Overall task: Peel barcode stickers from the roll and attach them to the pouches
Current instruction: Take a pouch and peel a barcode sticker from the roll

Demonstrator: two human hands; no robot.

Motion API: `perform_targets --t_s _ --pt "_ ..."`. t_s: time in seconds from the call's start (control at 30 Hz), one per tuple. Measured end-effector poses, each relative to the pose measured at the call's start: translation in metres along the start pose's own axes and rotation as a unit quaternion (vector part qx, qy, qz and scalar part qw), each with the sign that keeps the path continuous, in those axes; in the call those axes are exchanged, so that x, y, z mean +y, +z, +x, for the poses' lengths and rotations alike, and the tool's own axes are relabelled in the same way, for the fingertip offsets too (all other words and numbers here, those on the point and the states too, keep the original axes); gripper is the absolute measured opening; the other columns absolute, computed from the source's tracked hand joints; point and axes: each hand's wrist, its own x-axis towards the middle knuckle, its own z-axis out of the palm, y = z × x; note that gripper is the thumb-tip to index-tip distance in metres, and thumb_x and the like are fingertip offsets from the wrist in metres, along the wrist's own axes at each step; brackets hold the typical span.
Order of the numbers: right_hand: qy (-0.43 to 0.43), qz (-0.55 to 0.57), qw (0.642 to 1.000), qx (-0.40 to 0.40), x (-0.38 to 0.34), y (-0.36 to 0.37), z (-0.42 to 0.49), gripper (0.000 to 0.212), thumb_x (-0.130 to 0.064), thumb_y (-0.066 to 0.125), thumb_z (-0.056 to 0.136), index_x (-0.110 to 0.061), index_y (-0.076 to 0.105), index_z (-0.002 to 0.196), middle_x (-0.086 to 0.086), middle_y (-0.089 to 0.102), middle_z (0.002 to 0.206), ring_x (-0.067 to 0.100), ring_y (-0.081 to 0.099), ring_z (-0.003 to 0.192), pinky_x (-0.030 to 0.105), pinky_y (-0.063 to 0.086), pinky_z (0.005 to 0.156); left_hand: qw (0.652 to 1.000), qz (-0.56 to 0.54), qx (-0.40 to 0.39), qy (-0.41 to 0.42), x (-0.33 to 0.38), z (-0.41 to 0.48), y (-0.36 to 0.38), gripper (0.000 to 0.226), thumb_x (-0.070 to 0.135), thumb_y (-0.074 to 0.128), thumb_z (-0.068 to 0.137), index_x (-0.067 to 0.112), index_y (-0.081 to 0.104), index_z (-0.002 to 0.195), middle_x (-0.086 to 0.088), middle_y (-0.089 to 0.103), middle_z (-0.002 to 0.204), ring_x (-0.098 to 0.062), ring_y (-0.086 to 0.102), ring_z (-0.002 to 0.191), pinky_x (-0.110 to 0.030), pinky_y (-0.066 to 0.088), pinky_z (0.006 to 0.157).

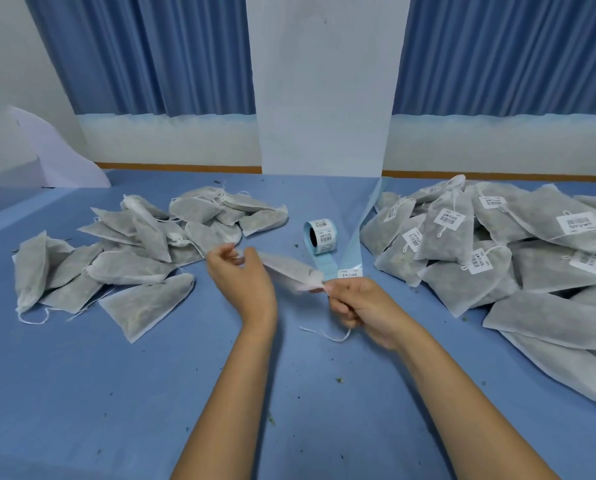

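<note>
Left hand (242,280), right hand (357,304) pinch blurred pouch (289,268) ends over blue tablecloth (116,393); blue curtains (151,53) behind.

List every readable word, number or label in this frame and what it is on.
Stickers on the light-blue label roll: barcode and characters, too blurred to read.
Sticker on the unrolled blue backing strip: blurred, unreadable.
White stickers on the grey fabric pouches at right: barcodes, text too small.
Nothing else carries text.
</note>
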Motion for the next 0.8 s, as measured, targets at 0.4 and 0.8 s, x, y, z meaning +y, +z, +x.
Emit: perform_targets --t_s 0.4,0.8 --pt "-0.023 0.013 0.997 0.072 -0.005 -0.005 -0.001 0.019 -0.006 0.044 0.090 -0.006 0.059 0.077 -0.004 0.046 0.058 0.010 0.034 0.057 0.022 0.028 0.054 0.796 0.170 -0.458 0.357 -0.027 -0.026 -0.003 0.023 0.038 0.056 0.088 0.023 0.063 0.103 0.015 0.063 0.099 -0.002 0.058 0.091 -0.015 0.043 0.078" --pt "-0.117 -0.166 0.976 0.082 -0.016 -0.030 -0.012 0.012 -0.004 0.063 0.086 -0.011 0.070 0.078 -0.017 0.061 0.060 -0.004 0.051 0.057 0.006 0.036 0.059 0.836 0.188 -0.456 0.240 -0.027 -0.015 -0.011 0.021 0.026 0.071 0.086 0.041 0.055 0.084 0.015 0.064 0.078 -0.007 0.058 0.049 -0.020 0.043 0.053"
